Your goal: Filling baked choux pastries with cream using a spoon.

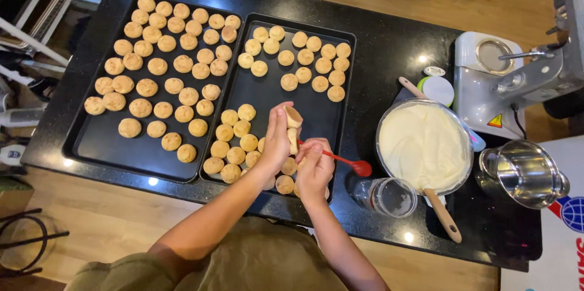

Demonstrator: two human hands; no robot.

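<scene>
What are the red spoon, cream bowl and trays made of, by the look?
Red spoon: likely plastic, uniform glossy red.
Cream bowl: probably stainless steel, its thin rim is bright and reflective.
Trays: likely dark nonstick-coated metal, with a smooth black surface and soft sheen.

Bare tray floor opens in the middle of the right tray [316, 114], right of the hands, and along the lower left of the left tray [91, 142]. Puffs [173, 86] crowd the rest. At lower right of the frame the cream bowl [424, 145], glass jar [389, 196], steel pot [523, 172] and mixer [523, 72] block the counter [389, 41]; its upper middle strip lies open.
</scene>
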